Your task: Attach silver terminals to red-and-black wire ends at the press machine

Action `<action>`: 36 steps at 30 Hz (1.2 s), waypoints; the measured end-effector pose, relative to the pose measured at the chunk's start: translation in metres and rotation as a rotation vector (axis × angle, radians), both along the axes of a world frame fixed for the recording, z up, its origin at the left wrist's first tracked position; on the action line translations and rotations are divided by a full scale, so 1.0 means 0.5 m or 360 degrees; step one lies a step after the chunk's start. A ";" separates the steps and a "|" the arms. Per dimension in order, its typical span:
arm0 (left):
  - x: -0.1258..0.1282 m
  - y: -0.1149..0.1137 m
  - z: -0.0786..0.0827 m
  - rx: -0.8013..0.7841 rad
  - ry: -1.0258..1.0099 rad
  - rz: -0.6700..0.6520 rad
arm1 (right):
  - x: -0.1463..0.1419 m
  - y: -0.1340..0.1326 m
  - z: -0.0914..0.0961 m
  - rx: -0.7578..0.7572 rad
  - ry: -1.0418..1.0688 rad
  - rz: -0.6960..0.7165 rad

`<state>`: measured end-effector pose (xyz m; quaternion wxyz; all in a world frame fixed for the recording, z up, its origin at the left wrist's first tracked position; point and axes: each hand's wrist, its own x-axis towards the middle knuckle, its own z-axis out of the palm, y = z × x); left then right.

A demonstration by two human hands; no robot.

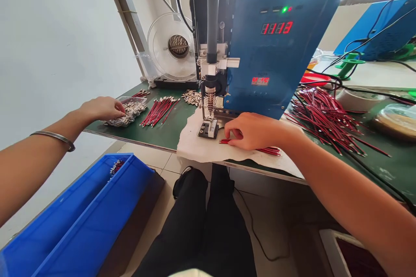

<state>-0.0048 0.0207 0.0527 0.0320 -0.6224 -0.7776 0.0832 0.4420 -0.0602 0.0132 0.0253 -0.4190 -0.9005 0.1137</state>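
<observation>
Head view, wires: red wires [266,150] lie on white cloth [195,147] near the table [162,132] edge.
Right hand [251,131]: fingers curled, pinching their ends.
Left hand [102,108]: fingers dip into tray of terminals [130,112]; grip hidden.
Room: bare table between.

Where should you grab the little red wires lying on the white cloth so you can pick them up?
Probably near their left ends, from above. The red wires lie flat on the white cloth, running left to right, so fingers can pinch across them. The right hand already rests on that end, fingertips down. The far end pokes out to the right and looks free too.
</observation>
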 end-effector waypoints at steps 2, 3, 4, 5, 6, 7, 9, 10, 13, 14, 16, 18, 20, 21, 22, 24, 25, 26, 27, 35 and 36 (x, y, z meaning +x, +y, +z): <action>0.003 0.000 -0.001 -0.0008 0.0009 0.0008 | -0.002 0.000 0.000 -0.0008 -0.0009 -0.0013; 0.004 -0.001 -0.002 -0.0012 0.0012 0.0010 | -0.002 0.000 -0.001 -0.0010 -0.0009 -0.0018; 0.005 -0.002 -0.002 -0.0013 0.0017 0.0014 | -0.002 0.000 -0.001 -0.0012 -0.0007 -0.0021; 0.007 -0.003 -0.002 -0.0008 0.0025 0.0021 | -0.003 0.000 -0.002 -0.0011 -0.0003 -0.0024; 0.009 -0.006 -0.003 0.0002 0.0036 0.0033 | -0.003 0.000 -0.002 -0.0011 0.0001 -0.0024; 0.012 -0.009 -0.003 0.0020 0.0052 0.0050 | -0.003 0.000 -0.003 -0.0009 0.0005 -0.0025; 0.019 -0.018 -0.002 0.0071 0.0082 0.0083 | -0.005 0.000 -0.004 -0.0010 0.0010 -0.0025; 0.023 -0.024 -0.002 0.0101 0.0090 0.0092 | -0.005 0.000 -0.004 -0.0013 0.0011 -0.0025; 0.041 -0.045 0.002 0.0199 0.0077 0.0087 | -0.007 -0.001 -0.005 -0.0009 0.0012 -0.0029; 0.048 -0.052 0.002 0.0233 0.0058 0.0075 | -0.007 -0.001 -0.006 -0.0004 0.0015 -0.0029; 0.062 -0.066 0.002 0.0308 0.0001 0.0034 | -0.007 0.000 -0.007 0.0013 0.0025 -0.0028; 0.080 -0.080 -0.003 0.0374 -0.0092 -0.0049 | -0.005 0.002 -0.008 0.0026 0.0034 -0.0021; 0.100 -0.093 -0.011 0.0414 -0.0224 -0.0160 | -0.002 0.004 -0.010 0.0030 0.0042 -0.0005; 0.111 -0.099 -0.017 0.0419 -0.0309 -0.0227 | -0.001 0.005 -0.011 0.0025 0.0048 0.0006; 0.123 -0.106 -0.023 0.0414 -0.0408 -0.0296 | 0.000 0.007 -0.013 0.0019 0.0052 0.0015; 0.149 -0.117 -0.037 0.0374 -0.0621 -0.0437 | 0.003 0.010 -0.016 0.0017 0.0066 0.0027; 0.162 -0.123 -0.044 0.0348 -0.0709 -0.0495 | 0.005 0.012 -0.018 0.0017 0.0080 0.0039; 0.174 -0.128 -0.051 0.0321 -0.0773 -0.0543 | 0.006 0.013 -0.020 0.0016 0.0104 0.0058; 0.186 -0.133 -0.058 0.0295 -0.0830 -0.0590 | 0.007 0.015 -0.021 0.0016 0.0140 0.0082; 0.252 -0.151 -0.095 0.0088 -0.1294 -0.0891 | 0.011 0.016 -0.023 0.0217 0.0357 0.0223; 0.258 -0.150 -0.097 0.0083 -0.1341 -0.0881 | 0.011 0.014 -0.023 0.0234 0.0348 0.0216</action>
